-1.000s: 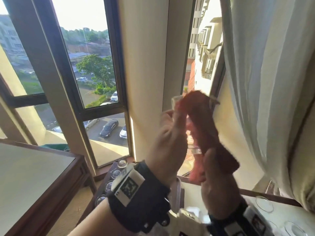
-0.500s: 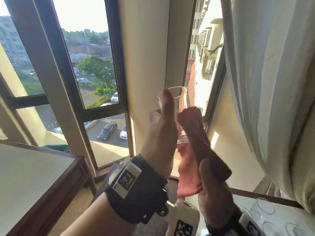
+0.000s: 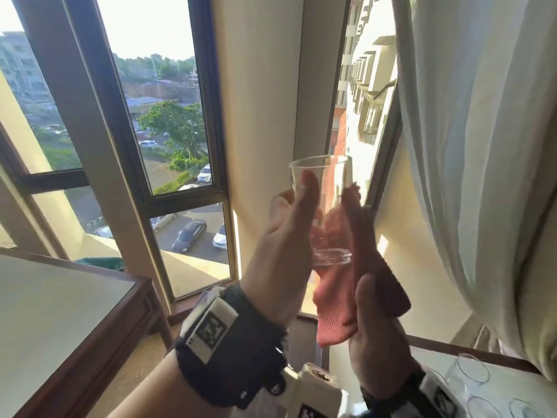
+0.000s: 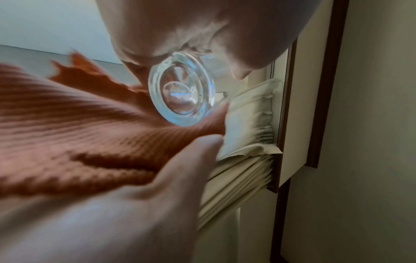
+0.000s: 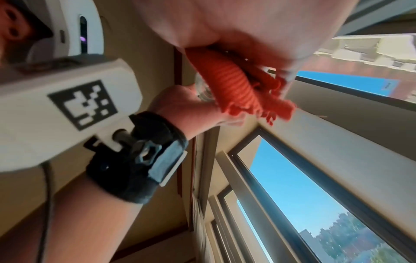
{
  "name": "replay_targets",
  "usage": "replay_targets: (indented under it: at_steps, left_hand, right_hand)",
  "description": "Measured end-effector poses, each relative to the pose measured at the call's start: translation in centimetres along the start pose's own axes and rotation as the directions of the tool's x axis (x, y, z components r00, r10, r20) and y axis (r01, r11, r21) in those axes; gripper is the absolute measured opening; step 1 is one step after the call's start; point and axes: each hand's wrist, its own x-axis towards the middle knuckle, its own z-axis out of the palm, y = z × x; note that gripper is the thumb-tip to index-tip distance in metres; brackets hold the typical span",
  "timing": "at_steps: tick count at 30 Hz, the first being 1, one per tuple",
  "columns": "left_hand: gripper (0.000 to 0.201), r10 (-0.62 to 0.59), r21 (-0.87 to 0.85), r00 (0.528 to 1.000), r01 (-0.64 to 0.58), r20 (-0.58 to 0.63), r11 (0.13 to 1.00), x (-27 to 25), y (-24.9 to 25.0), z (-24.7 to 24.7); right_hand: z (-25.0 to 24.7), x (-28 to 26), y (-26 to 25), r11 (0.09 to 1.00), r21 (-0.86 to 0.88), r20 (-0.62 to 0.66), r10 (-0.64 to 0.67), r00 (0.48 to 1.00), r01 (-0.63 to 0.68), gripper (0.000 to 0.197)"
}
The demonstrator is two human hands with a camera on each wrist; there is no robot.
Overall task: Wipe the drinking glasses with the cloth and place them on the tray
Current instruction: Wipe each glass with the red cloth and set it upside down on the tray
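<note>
I hold the drinking glass (image 3: 324, 206) up in front of the window (image 3: 168, 131), mouth at 12 o'clock and thick base at 6. Nothing is in it; the building outside shows straight through its wall. In my left wrist view its round base (image 4: 182, 96) faces the camera, clear and ringed.

My left hand (image 3: 289, 233) wraps the glass from the 9 o'clock side, thumb running up the near wall toward the rim, fingers curled round the far side. My right hand (image 3: 370, 336) grips the orange-red ribbed cloth (image 3: 340, 309) and presses it against the glass at 3 o'clock, the cloth folded over my fingers; a loose corner hangs toward 6. In my right wrist view the cloth (image 5: 227, 83) is bunched in my grip with its frayed edge sticking out.

At 5 o'clock, low in the head view, more empty glasses (image 3: 473, 372) stand on a pale tabletop (image 3: 512, 384); I cannot tell whether a tray is under them.

The only markings are black-and-white square code tags, one on my left wristband (image 3: 211, 324) and one on the white camera housing (image 5: 83, 103). No words can be read.

A pale curtain (image 3: 482, 146) hangs at 2 o'clock.
</note>
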Motion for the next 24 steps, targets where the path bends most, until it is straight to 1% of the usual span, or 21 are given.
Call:
replay_targets:
  at_steps: [1, 3, 4, 5, 7, 8, 9, 10, 12, 13, 14, 15, 16, 17, 18, 19, 20, 21, 22, 23, 24]
  left_hand:
    - [0.065, 0.019, -0.002, 1.000, -0.019, 0.001, 1.000, -0.2, 0.1, -0.2]
    - [0.061, 0.036, 0.100, 0.997, -0.042, 0.065, 0.994, -1.2, 0.0, 0.7]
    - [0.055, 0.047, 0.148, 0.994, -0.061, 0.096, 0.987, -1.9, -0.1, 1.3]
    - [0.051, 0.065, 0.203, 0.991, -0.087, 0.114, 0.975, -2.2, -0.4, 1.6]
    - [0.054, 0.050, 0.245, 0.995, -0.071, 0.090, 0.967, -1.9, -1.1, 1.5]
    - [0.058, 0.043, 0.235, 0.997, -0.057, 0.063, 0.970, -1.4, -1.1, 1.0]
    - [0.065, 0.029, 0.203, 0.999, -0.033, 0.025, 0.979, -0.9, -1.0, 0.6]
    - [0.074, 0.013, 0.156, 1.000, -0.013, 0.003, 0.988, -0.4, -1.0, 0.1]
    - [0.082, 0.001, 0.088, 1.000, 0.000, -0.011, 0.996, 0.2, -0.7, -0.7]
    - [0.078, -0.008, 0.068, 1.000, 0.010, -0.020, 0.998, 0.1, -0.3, -0.9]
    - [0.071, -0.013, 0.066, 1.000, 0.013, -0.005, 0.998, -0.2, -0.2, -0.9]
    - [0.065, -0.020, 0.070, 0.999, 0.018, 0.033, 0.997, -0.7, 0.1, -0.5]
    - [0.063, -0.021, 0.085, 0.996, 0.014, 0.082, 0.996, -1.1, 0.0, -0.1]
    - [0.064, -0.012, 0.116, 0.993, -0.003, 0.121, 0.993, -1.6, -0.1, 0.5]
    - [0.066, 0.000, 0.142, 0.991, -0.020, 0.136, 0.990, -1.8, -0.5, 0.9]
    - [0.067, -0.005, 0.169, 0.993, -0.016, 0.122, 0.985, -1.9, -0.7, 1.3]
    - [0.070, -0.027, 0.176, 0.995, 0.010, 0.098, 0.984, -2.0, -0.6, 1.6]
    - [0.072, -0.059, 0.151, 0.995, 0.046, 0.080, 0.987, -1.8, -0.5, 1.6]
    - [0.073, -0.080, 0.081, 0.994, 0.074, 0.070, 0.994, -1.6, -0.1, 1.7]
    - [0.071, -0.092, 0.009, 0.994, 0.092, 0.056, 0.996, -1.3, 0.4, 1.5]
    - [0.066, -0.100, -0.037, 0.995, 0.101, 0.031, 0.994, -1.1, 1.1, 1.2]
  right_hand:
    - [0.2, 0.9, -0.3, 0.998, 0.046, 0.026, 0.043, 0.999, -0.044, 0.073]
    - [0.0, 2.4, -0.9, 0.999, 0.037, -0.025, -0.011, 1.000, 0.012, 0.049]
    - [-0.3, 2.9, -1.0, 0.998, 0.052, -0.073, -0.030, 0.997, 0.034, 0.042]
    - [-0.6, 3.5, -1.5, 0.996, 0.088, -0.120, 0.020, 0.993, -0.009, 0.043]
    - [-1.1, 3.9, -2.2, 0.997, 0.015, -0.098, 0.074, 0.992, -0.073, 0.068]
    - [-0.7, 3.7, -2.3, 0.996, -0.042, -0.105, 0.075, 0.992, -0.080, 0.082]
    - [-0.6, 3.0, -1.6, 0.995, -0.090, -0.098, 0.024, 0.995, -0.033, 0.086]
    - [-0.2, 2.2, -1.1, 0.995, -0.092, -0.090, -0.051, 0.995, 0.043, 0.084]
    - [0.5, 0.5, 0.5, 0.987, -0.097, 0.068, -0.118, 0.991, 0.125, 0.063]
    - [0.7, 0.0, 0.9, 0.992, -0.070, 0.082, -0.101, 0.992, 0.107, 0.056]
    - [0.5, 0.1, 1.2, 0.999, 0.015, 0.091, -0.048, 0.995, 0.047, 0.054]
    - [0.1, 0.6, 0.8, 0.996, 0.082, 0.067, 0.025, 0.997, -0.031, 0.057]
    - [-0.3, 1.2, 0.4, 0.990, 0.126, 0.001, 0.064, 0.998, -0.063, 0.062]
    - [-0.7, 1.9, -0.3, 0.967, 0.236, 0.003, 0.101, 0.995, -0.098, 0.066]
    - [-0.7, 2.7, -1.8, 0.928, 0.346, 0.050, 0.128, 0.991, -0.137, 0.065]
    - [-1.3, 2.7, -2.4, 0.907, 0.405, 0.089, 0.081, 0.993, -0.111, 0.059]
    - [-2.4, 2.2, -1.9, 0.915, 0.397, 0.054, 0.052, 0.997, -0.069, 0.053]
    - [-2.8, 2.3, -1.6, 0.936, 0.345, 0.018, 0.065, 0.998, -0.067, 0.048]
    - [-2.3, 2.3, -1.0, 0.980, 0.189, -0.031, 0.074, 0.997, -0.067, 0.041]
    - [-1.6, 2.1, -0.6, 0.991, 0.087, -0.025, 0.103, 0.994, -0.100, 0.035]
    - [-1.2, 1.5, -0.4, 0.996, 0.056, 0.024, 0.067, 0.997, -0.068, 0.040]
